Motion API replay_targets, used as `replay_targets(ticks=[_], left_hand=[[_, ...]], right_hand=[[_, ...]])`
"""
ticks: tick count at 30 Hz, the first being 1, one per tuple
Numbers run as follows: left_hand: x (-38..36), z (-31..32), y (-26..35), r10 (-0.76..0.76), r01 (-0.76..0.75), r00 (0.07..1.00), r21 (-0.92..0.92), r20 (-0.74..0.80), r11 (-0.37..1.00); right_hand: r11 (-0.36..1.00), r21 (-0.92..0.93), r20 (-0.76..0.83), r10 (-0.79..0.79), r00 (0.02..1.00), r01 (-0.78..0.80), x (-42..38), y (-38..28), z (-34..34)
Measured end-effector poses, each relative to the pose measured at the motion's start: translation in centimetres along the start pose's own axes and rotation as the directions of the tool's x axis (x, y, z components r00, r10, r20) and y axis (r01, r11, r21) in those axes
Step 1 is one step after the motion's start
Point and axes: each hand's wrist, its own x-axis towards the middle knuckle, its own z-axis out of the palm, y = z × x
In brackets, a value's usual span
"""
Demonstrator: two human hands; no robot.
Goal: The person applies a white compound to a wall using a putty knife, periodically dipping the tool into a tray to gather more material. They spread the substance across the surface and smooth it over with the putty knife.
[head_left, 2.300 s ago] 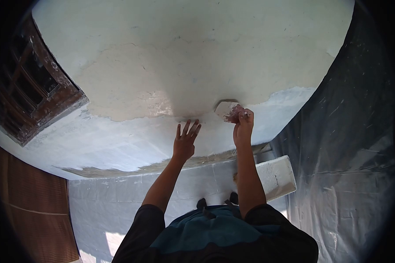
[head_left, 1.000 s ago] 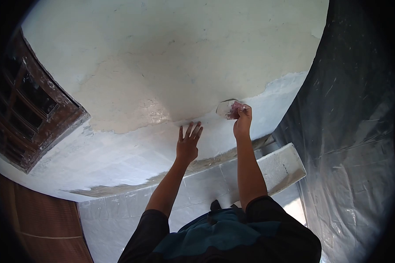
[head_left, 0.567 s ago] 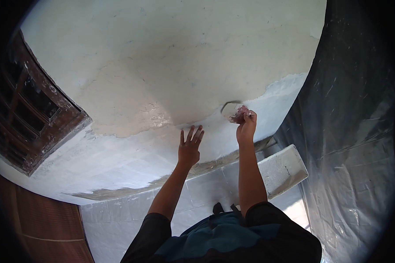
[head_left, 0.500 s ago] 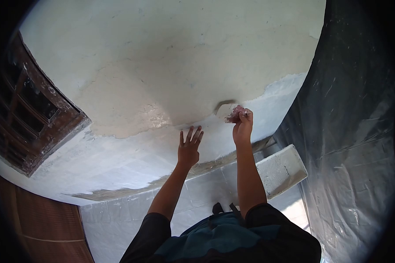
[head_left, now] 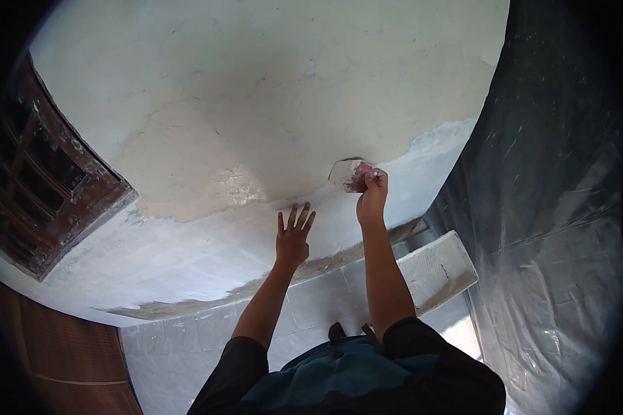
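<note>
Wall, pale greenish-cream and curved in view (head_left: 270,90), fills the 12 o'clock side; its coating ends in a ragged edge above a white band (head_left: 187,249), with rough grey patches along the base. Clear, wrinkled plastic sheeting (head_left: 547,277) hangs at 3 o'clock. Grey sheet-like floor covering (head_left: 201,353) lies at 7 o'clock, sunlit patch at 5. Reddish-brown ribbed panel (head_left: 69,346) stands at 8 o'clock. Dark brown wooden window with small panes (head_left: 55,173), frame marked white, sits between 9 and 10. Off-white rectangular trough (head_left: 436,273), residue inside, is at 4 o'clock, partly behind the right forearm.

Right hand (head_left: 373,197): fingers closed, gripping a flat, pale scraper with reddish-brown staining (head_left: 348,176), located just off centre towards 1 o'clock, at the coating's lower edge. Left hand (head_left: 292,238): empty, fingers extended and spread, tips at the wall near that edge; firm contact cannot be confirmed.
</note>
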Motion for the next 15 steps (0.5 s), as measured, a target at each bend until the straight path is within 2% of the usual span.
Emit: replay_targets(ticks=[2,4,6,9,10,13,14,15], left_hand=[[-0.1,-0.2,0.1,0.001,-0.001,1.000,0.001,0.007,1.000],[0.0,-0.4,-0.1,0.000,0.000,1.000,0.005,0.004,1.000],[-0.1,-0.3,0.0,-0.002,0.002,1.000,0.011,0.025,1.000],[0.0,-0.2,0.1,-0.006,0.006,1.000,0.001,0.023,1.000],[0.0,-0.2,0.2,-0.007,0.007,1.000,0.001,0.022,1.000],[-0.2,-0.4,0.1,-0.006,0.006,1.000,-0.002,0.002,1.000],[-0.2,-0.5,0.1,-0.003,0.003,1.000,-0.002,0.007,1.000],[-0.2,-0.5,0.1,-0.001,0.001,1.000,-0.004,0.013,1.000]], right_hand=[[0.997,0.036,-0.192,0.070,0.979,-0.064,0.4,-0.3,-0.6],[0.996,0.065,-0.239,0.073,0.968,-0.059,0.4,-1.5,-1.8],[0.995,0.096,-0.159,0.057,0.986,-0.042,0.1,-1.8,-1.6],[0.999,0.035,-0.021,0.038,0.999,-0.037,0.1,-0.2,0.2],[0.999,0.035,-0.019,0.037,0.999,-0.037,0.3,-0.2,0.3],[0.993,0.060,-0.248,0.114,0.962,-0.102,0.7,-0.4,-0.6],[0.995,0.072,-0.311,0.093,0.946,-0.074,0.9,0.1,-1.9],[0.992,0.095,-0.301,0.111,0.947,-0.086,0.1,-0.7,-1.9]])
